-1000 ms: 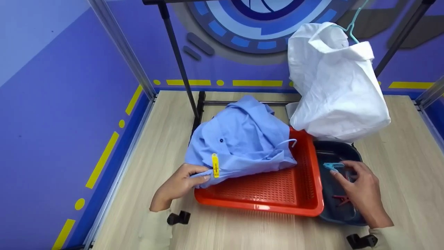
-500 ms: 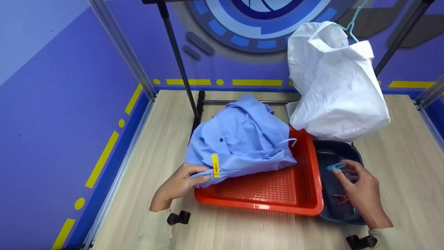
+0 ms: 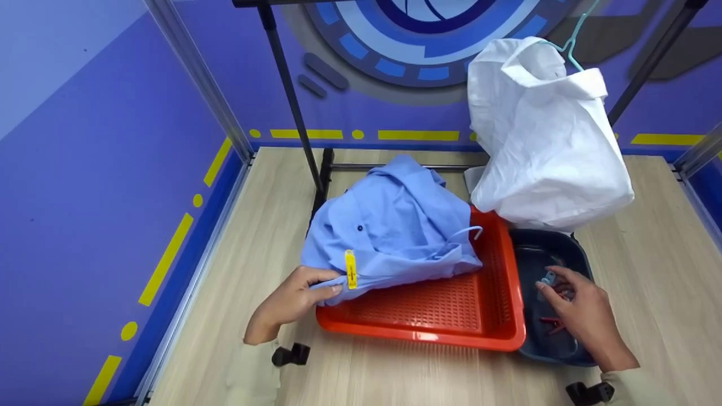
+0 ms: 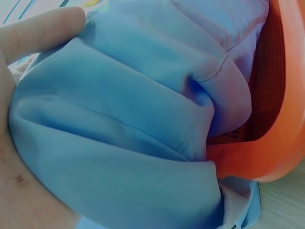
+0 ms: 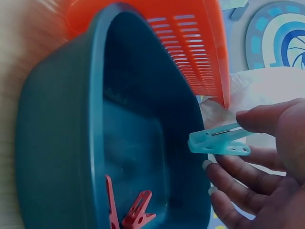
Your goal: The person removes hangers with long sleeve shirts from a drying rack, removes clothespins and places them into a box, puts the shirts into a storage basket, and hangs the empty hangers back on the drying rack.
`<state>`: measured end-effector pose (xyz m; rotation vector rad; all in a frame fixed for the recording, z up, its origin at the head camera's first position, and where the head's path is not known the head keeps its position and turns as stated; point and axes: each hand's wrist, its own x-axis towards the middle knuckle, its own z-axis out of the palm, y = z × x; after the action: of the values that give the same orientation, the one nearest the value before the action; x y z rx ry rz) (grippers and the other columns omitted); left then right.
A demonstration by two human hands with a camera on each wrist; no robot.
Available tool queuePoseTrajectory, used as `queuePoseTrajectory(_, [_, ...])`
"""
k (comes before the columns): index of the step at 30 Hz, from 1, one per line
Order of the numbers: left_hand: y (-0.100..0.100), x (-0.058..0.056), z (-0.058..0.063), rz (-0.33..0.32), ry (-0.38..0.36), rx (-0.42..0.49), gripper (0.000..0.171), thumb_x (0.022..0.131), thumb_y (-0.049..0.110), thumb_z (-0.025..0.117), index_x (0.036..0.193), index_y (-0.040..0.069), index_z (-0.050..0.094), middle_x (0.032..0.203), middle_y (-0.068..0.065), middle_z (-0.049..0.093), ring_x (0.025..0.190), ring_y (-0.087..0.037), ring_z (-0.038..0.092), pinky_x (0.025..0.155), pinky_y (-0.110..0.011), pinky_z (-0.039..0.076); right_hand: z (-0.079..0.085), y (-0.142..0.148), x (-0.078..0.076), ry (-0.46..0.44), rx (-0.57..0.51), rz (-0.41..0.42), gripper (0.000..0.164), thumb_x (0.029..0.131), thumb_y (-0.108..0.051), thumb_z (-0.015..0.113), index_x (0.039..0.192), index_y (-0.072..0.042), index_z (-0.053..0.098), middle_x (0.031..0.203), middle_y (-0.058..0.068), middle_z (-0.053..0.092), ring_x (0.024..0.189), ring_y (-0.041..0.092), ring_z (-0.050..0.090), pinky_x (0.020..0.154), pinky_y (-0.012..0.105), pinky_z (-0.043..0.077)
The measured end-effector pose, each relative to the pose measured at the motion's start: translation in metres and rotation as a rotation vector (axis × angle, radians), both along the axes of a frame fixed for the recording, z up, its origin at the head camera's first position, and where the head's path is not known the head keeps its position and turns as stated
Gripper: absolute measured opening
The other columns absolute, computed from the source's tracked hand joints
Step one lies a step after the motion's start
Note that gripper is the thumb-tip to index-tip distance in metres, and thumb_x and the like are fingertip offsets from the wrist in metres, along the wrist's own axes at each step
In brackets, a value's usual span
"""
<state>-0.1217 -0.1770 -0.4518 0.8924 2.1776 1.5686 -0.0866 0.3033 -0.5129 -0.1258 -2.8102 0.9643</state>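
My left hand pinches the edge of a light blue shirt between thumb and fingers. Just right of those fingers, a yellow clothespin is clipped on the cloth. The shirt lies bunched over a red basket, and the hook of a pale hanger pokes out of it. Over a dark basin, my right hand holds a light blue clothespin between thumb and fingers. Red clothespins lie in the basin, partly behind the right hand in the head view.
A white garment hangs from a mint hanger above the basin's far end. Behind the basket stands a black rack with an upright at left and a low crossbar. A purple wall panel borders the wooden tabletop.
In the right hand, the light blue clothespin has turned from lying crosswise to pointing more along the fingers, and the fingers have shifted slightly. The left hand and shirt stay still.
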Motion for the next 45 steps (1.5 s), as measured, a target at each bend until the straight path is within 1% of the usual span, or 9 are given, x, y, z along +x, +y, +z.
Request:
queuePoseTrajectory(3, [-0.001, 0.0, -0.001, 0.007, 0.002, -0.008, 0.023, 0.096, 0.012, 0.056, 0.078, -0.003, 0.058, 0.066, -0.008, 0.042, 0.062, -0.031, 0.044, 0.062, -0.018, 0.038, -0.001, 0.002, -0.001, -0.045, 0.017, 0.042, 0.043, 0.087, -0.023, 0.072, 0.123, -0.001, 0.061, 0.09, 0.01, 0.066, 0.073, -0.004, 0.056, 0.059, 0.018, 0.048])
queuePoseTrajectory(7, [-0.001, 0.0, -0.001, 0.012, 0.003, -0.013, 0.022, 0.096, 0.012, 0.056, 0.079, -0.002, 0.059, 0.066, -0.007, 0.043, 0.063, -0.034, 0.045, 0.062, -0.018, 0.038, -0.003, 0.002, -0.001, -0.173, -0.047, 0.114, 0.047, 0.087, -0.013, 0.071, 0.127, 0.004, 0.055, 0.093, 0.015, 0.065, 0.071, 0.011, 0.065, 0.051, 0.024, 0.053])
queuePoseTrajectory(10, [-0.001, 0.0, -0.001, 0.011, 0.004, -0.012, 0.022, 0.096, 0.012, 0.057, 0.079, -0.002, 0.058, 0.066, -0.007, 0.042, 0.063, -0.031, 0.045, 0.062, -0.018, 0.038, -0.006, 0.002, -0.001, -0.278, -0.078, 0.159, 0.049, 0.087, -0.01, 0.069, 0.129, 0.008, 0.051, 0.093, 0.017, 0.066, 0.07, 0.017, 0.066, 0.047, 0.026, 0.053])
queuePoseTrajectory(17, [0.001, 0.0, 0.001, -0.001, 0.019, 0.003, 0.027, 0.096, 0.01, 0.056, 0.073, -0.002, 0.053, 0.064, -0.007, 0.039, 0.06, -0.009, 0.041, 0.06, -0.018, 0.035, -0.011, 0.004, -0.005, -0.391, 0.115, 0.195, 0.055, 0.084, -0.024, 0.073, 0.125, 0.008, 0.054, 0.078, 0.005, 0.067, 0.062, 0.014, 0.061, 0.055, 0.034, 0.05])
queuePoseTrajectory(19, [0.001, 0.0, 0.001, -0.009, 0.021, 0.011, 0.028, 0.097, 0.009, 0.055, 0.071, -0.002, 0.051, 0.063, -0.007, 0.038, 0.058, -0.01, 0.04, 0.059, -0.019, 0.035, -0.012, 0.004, -0.007, -0.43, 0.17, 0.205, 0.055, 0.083, -0.028, 0.073, 0.123, 0.006, 0.056, 0.075, 0.002, 0.066, 0.063, 0.013, 0.059, 0.057, 0.035, 0.047])
queuePoseTrajectory(22, [0.001, 0.0, 0.001, -0.014, 0.02, 0.021, 0.027, 0.096, 0.008, 0.055, 0.072, -0.001, 0.051, 0.063, -0.008, 0.039, 0.057, -0.021, 0.041, 0.058, -0.019, 0.035, -0.014, 0.005, -0.008, -0.491, 0.186, 0.221, 0.053, 0.083, -0.029, 0.073, 0.122, 0.004, 0.057, 0.073, 0.001, 0.063, 0.061, 0.013, 0.058, 0.055, 0.035, 0.045])
queuePoseTrajectory(26, [0.0, 0.0, 0.001, -0.006, 0.01, 0.01, 0.027, 0.097, 0.01, 0.055, 0.073, -0.002, 0.052, 0.064, -0.008, 0.039, 0.059, -0.03, 0.041, 0.059, -0.018, 0.035, -0.017, 0.004, -0.006, -0.486, 0.206, 0.233, 0.047, 0.083, -0.026, 0.073, 0.119, 0.002, 0.06, 0.071, 0.0, 0.06, 0.061, 0.015, 0.057, 0.055, 0.037, 0.044])
queuePoseTrajectory(40, [-0.001, 0.0, -0.002, -0.004, -0.001, 0.007, 0.027, 0.097, 0.01, 0.055, 0.073, -0.003, 0.052, 0.065, -0.009, 0.04, 0.061, -0.034, 0.042, 0.06, -0.018, 0.036, -0.021, 0.0, -0.004, -0.483, 0.238, 0.243, 0.038, 0.082, -0.023, 0.072, 0.11, 0.001, 0.064, 0.073, 0.003, 0.058, 0.063, 0.02, 0.054, 0.055, 0.04, 0.044])
queuePoseTrajectory(45, [-0.001, 0.0, -0.002, 0.004, 0.002, 0.005, 0.026, 0.097, 0.01, 0.055, 0.073, -0.001, 0.053, 0.065, -0.008, 0.039, 0.059, -0.021, 0.042, 0.06, -0.018, 0.035, -0.022, 0.001, -0.003, -0.475, 0.239, 0.246, 0.033, 0.082, -0.024, 0.072, 0.106, -0.002, 0.066, 0.072, 0.003, 0.057, 0.063, 0.021, 0.055, 0.054, 0.042, 0.044])
